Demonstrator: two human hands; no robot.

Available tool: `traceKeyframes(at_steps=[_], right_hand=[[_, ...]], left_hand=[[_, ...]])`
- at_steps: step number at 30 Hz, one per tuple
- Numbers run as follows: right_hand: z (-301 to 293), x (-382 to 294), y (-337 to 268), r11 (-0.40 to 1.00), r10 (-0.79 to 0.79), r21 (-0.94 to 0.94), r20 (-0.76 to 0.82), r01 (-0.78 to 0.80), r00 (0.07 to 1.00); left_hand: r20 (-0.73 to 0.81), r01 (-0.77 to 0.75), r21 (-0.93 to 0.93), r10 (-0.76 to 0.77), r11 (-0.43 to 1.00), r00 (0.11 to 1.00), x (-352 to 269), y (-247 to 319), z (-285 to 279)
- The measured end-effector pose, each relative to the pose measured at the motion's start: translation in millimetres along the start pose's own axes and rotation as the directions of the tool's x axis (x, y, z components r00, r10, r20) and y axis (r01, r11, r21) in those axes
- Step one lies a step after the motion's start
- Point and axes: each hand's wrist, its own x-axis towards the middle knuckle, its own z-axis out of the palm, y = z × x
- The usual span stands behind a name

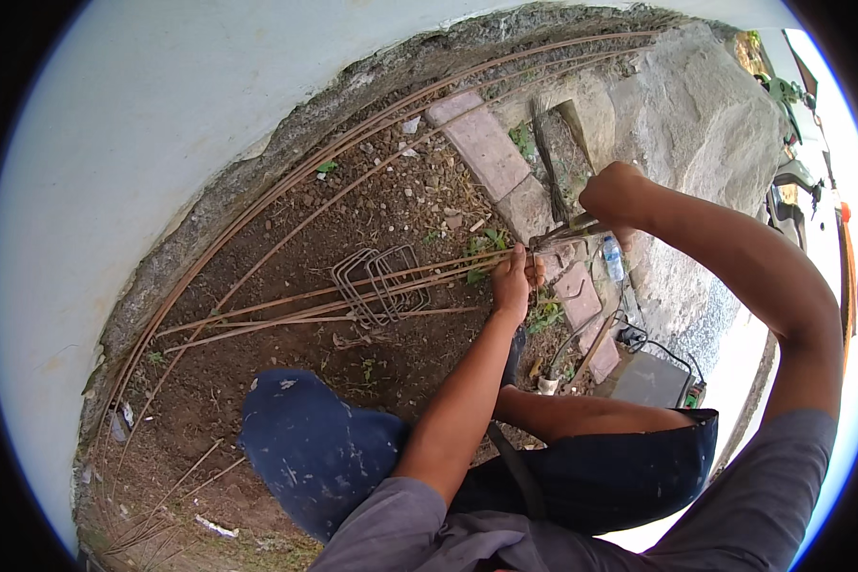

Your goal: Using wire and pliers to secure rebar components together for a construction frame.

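Note:
My left hand [513, 282] grips the near ends of thin steel reinforcing bars [307, 309], with its thumb up by a square bent stirrup. My right hand [617, 199] is closed around the handles of pincers [578, 226]. Their jaws reach the bars just beyond my left fingers. Several square steel stirrups [380, 287] hang loosely bunched around the bars further left. The bars' far ends rest low over the soil. Exactly what the pincer jaws bite is too small to tell.
Long rods [286, 182] curve along the white wall [150, 121]. A bundle of tie wire [547, 161] lies by pink paving blocks [479, 143]. A plastic water bottle [613, 259] leans near a big rock [693, 107]. Electric cables [647, 342] trail beside a grey box [647, 379].

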Motion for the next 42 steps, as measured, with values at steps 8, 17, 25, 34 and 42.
traceKeyframes(at_steps=[8, 17, 25, 34, 42], right_hand=[[48, -8, -2, 0.976, 0.029, -0.176, -0.462, -0.124, 0.886], [45, 3, -16, 0.998, 0.051, -0.013, -0.498, -0.067, 0.866], [52, 20, -5, 0.992, -0.029, -0.121, -0.503, -0.038, 0.864], [46, 18, -10, 0.985, 0.01, -0.151, -0.444, -0.086, 0.896], [39, 8, -22, 0.975, -0.035, -0.215, -0.392, -0.055, 0.919]], left_hand=[[-0.168, 0.391, 0.768, -0.431, 0.507, 0.887, -14, 68, 19], [0.459, -0.468, 0.884, 0.23, -0.018, 0.858, 61, 113, 82], [-0.029, -0.184, 0.802, 0.345, 0.568, 0.938, 106, 226, 94], [-0.037, 0.02, 0.945, 0.046, 0.325, 0.998, 99, 194, 77], [0.093, 0.02, 0.908, -0.249, 0.417, 0.964, 90, 127, 94]])
